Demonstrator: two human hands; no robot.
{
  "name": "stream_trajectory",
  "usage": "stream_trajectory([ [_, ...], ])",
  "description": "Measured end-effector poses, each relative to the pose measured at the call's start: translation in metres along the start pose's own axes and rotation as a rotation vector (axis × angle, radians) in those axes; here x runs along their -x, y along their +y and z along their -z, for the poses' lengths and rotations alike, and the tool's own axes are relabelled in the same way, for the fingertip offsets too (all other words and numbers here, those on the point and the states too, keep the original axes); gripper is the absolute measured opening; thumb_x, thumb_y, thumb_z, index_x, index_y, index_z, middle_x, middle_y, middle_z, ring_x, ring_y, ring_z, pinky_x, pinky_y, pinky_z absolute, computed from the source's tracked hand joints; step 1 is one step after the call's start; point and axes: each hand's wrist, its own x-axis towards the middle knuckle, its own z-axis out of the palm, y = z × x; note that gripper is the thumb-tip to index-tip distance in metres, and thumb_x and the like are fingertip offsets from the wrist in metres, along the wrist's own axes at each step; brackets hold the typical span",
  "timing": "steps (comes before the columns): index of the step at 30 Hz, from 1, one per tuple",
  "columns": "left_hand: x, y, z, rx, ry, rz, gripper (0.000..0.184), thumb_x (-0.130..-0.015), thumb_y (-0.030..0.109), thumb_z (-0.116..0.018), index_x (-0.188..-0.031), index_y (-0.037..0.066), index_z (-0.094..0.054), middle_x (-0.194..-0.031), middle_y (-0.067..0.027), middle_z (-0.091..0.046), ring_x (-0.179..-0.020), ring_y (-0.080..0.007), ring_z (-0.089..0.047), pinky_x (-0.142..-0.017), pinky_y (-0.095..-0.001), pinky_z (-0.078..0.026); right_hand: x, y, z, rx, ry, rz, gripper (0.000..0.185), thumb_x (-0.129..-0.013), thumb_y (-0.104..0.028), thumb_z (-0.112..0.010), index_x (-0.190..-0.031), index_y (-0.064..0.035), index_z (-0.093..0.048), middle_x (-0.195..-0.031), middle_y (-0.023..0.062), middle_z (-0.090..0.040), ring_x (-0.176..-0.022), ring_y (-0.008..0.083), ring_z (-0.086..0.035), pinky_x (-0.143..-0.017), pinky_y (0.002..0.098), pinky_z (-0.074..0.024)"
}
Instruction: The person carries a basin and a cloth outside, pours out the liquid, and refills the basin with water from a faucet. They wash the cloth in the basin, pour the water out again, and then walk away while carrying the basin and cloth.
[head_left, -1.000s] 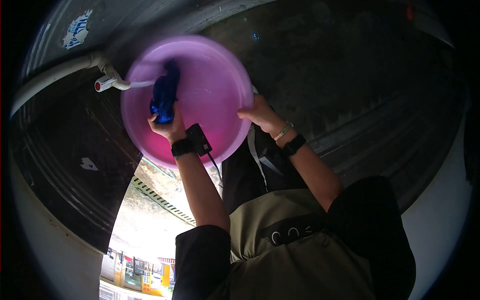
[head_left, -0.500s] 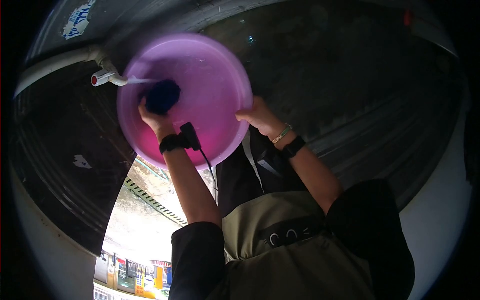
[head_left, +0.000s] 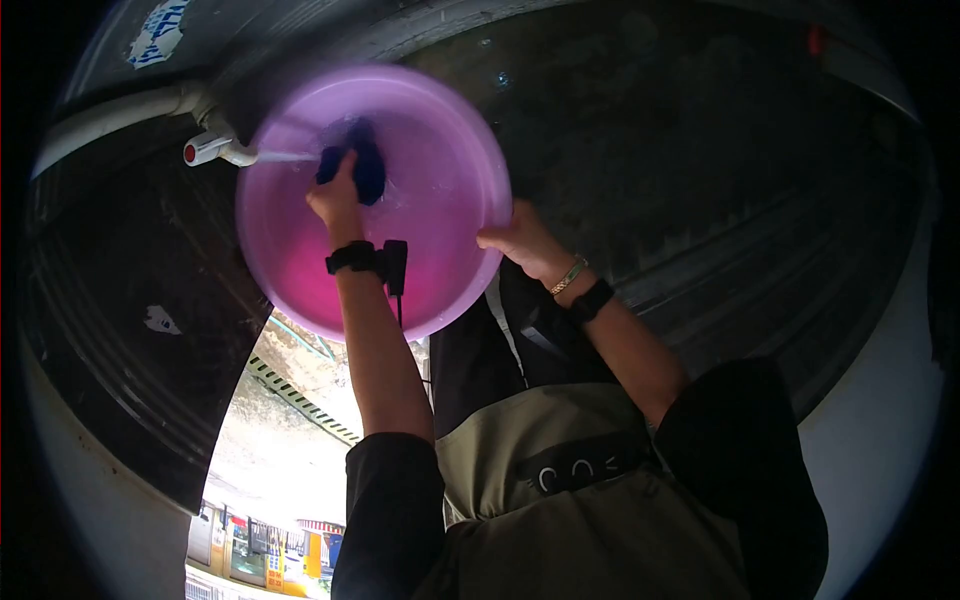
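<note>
Inside a pink plastic basin (head_left: 440,160), my left hand (head_left: 338,197) is closed on a dark blue cloth (head_left: 368,172), which is bunched around the fingers. Water from a tap (head_left: 222,152) with a red-marked handle streams in from the left and reaches the cloth. My right hand (head_left: 520,238) grips the basin's right rim, thumb on the inside and the other fingers hidden beneath. The basin is tilted towards me. Both wrists wear black bands, and a small black device with a cable hangs at the left one.
A pale pipe (head_left: 115,122) runs along the left to the tap. Dark panels stand on the left, one with a torn label (head_left: 158,35). Beyond the basin lies a dark, wet-looking floor (head_left: 690,130). A bright outdoor area shows at the lower left.
My left hand has moved up and right within the basin, taking the cloth along and turning it. The basin has shifted very slightly right. My right hand keeps its hold on the rim.
</note>
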Motion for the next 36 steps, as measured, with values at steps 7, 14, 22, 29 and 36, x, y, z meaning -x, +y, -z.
stream_trajectory([
  [7, 0.015, 0.012, 0.043, 1.360, -0.439, 0.127, 0.031, -0.075, 0.024, -0.055, -0.098, 0.004, -0.053, -0.093, -0.0088, -0.057, -0.087, -0.0264, -0.054, -0.086, -0.0429, -0.040, 0.003, -0.007, 0.000, 0.010, -0.003, 0.044, 0.029, -0.064, -0.003, -0.059, -0.091, 0.0035, -0.055, -0.079, 0.0057, -0.057, -0.070, 0.0116, -0.053, -0.065, 0.0255, -0.0434],
  [14, 0.013, 0.020, 0.040, 1.816, -0.624, -0.037, 0.045, -0.072, 0.018, -0.058, -0.113, 0.004, -0.046, -0.112, -0.0120, -0.050, -0.107, -0.0330, -0.044, -0.094, -0.0486, -0.032, 0.004, -0.009, 0.000, -0.017, -0.033, 0.019, 0.032, -0.064, -0.002, -0.059, -0.095, 0.0042, -0.053, -0.082, 0.0056, -0.057, -0.073, 0.0121, -0.053, -0.068, 0.0262, -0.0438],
  [22, 0.005, 0.026, 0.036, 1.676, -0.737, 0.129, 0.045, -0.070, 0.017, -0.062, -0.110, 0.003, -0.046, -0.097, -0.0108, -0.051, -0.080, -0.0206, -0.048, -0.067, -0.0313, -0.041, 0.004, -0.010, 0.001, -0.022, -0.055, 0.038, 0.033, -0.064, -0.001, -0.059, -0.096, 0.0048, -0.052, -0.084, 0.0065, -0.057, -0.074, 0.0125, -0.053, -0.068, 0.0262, -0.0440],
  [29, 0.029, 0.049, 0.020, 1.664, -0.594, 0.178, 0.046, -0.066, 0.010, -0.059, -0.109, 0.001, -0.046, -0.100, -0.0130, -0.052, -0.097, -0.0286, -0.048, -0.089, -0.0453, -0.036, 0.005, -0.007, 0.001, -0.004, -0.020, 0.006, 0.030, -0.064, -0.002, -0.059, -0.093, 0.0046, -0.054, -0.080, 0.0063, -0.058, -0.072, 0.0126, -0.054, -0.067, 0.0265, -0.0439],
  [36, 0.015, 0.032, 0.027, 1.735, -0.609, 0.099, 0.036, -0.079, 0.023, -0.054, -0.105, -0.002, -0.049, -0.103, -0.0153, -0.054, -0.097, -0.0279, -0.049, -0.087, -0.0446, -0.038, 0.004, -0.002, 0.002, -0.098, -0.030, 0.041, 0.029, -0.065, -0.001, -0.060, -0.093, 0.0038, -0.054, -0.077, 0.0045, -0.057, -0.069, 0.0104, -0.054, -0.063, 0.0240, -0.0439],
])
